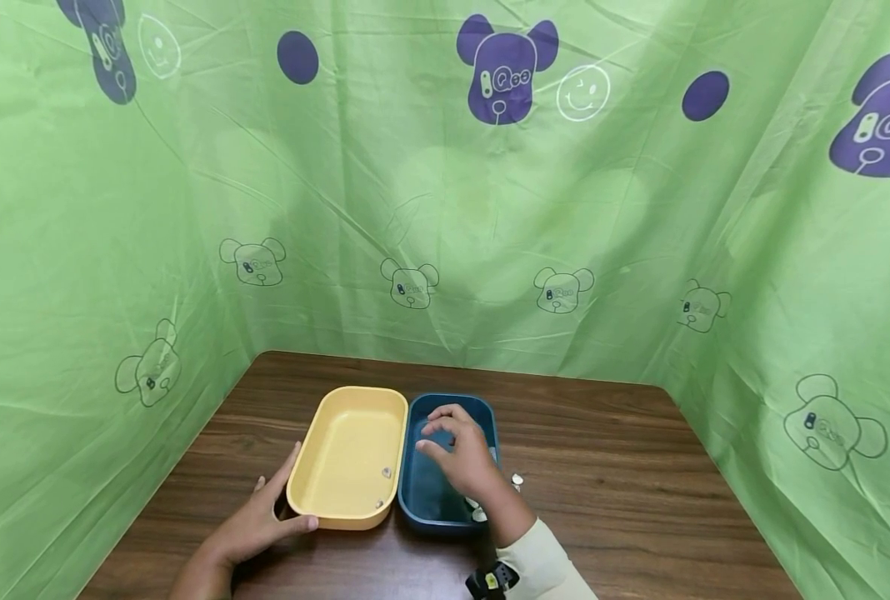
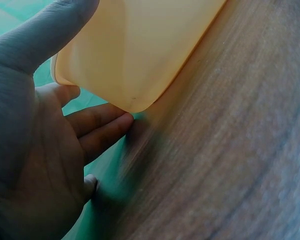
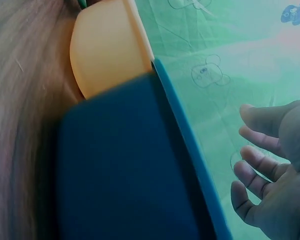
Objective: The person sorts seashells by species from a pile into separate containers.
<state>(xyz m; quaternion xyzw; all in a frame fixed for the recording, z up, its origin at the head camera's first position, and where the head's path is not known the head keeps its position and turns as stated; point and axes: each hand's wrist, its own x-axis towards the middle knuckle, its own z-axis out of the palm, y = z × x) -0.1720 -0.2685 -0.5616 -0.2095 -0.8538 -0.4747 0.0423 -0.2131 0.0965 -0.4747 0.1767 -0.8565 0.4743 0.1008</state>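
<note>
Two rounded rectangular bins stand side by side, a yellow bin [image 1: 349, 433] at left and a dark blue bin [image 1: 433, 500] at right. My left hand [image 1: 253, 521] rests its thumb and fairly straight fingers against the yellow bin's near left corner. Above the blue bin hovers my right hand [image 1: 463, 454], its fingers loosely bent with nothing visible between them. Two small silvery pieces [image 1: 387, 472] lie in the yellow bin. Several pale, shiny pieces [image 1: 478, 514] sit in the blue bin, partly hidden by the right hand and wrist. Their kind is too small to tell.
A small white piece [image 1: 517, 480] lies on the brown wooden table [image 1: 602, 500] right of the blue bin. Green printed curtains [image 1: 445, 192] hang around the table's back and sides. A dark strap [image 1: 492, 580] sits on the right wrist.
</note>
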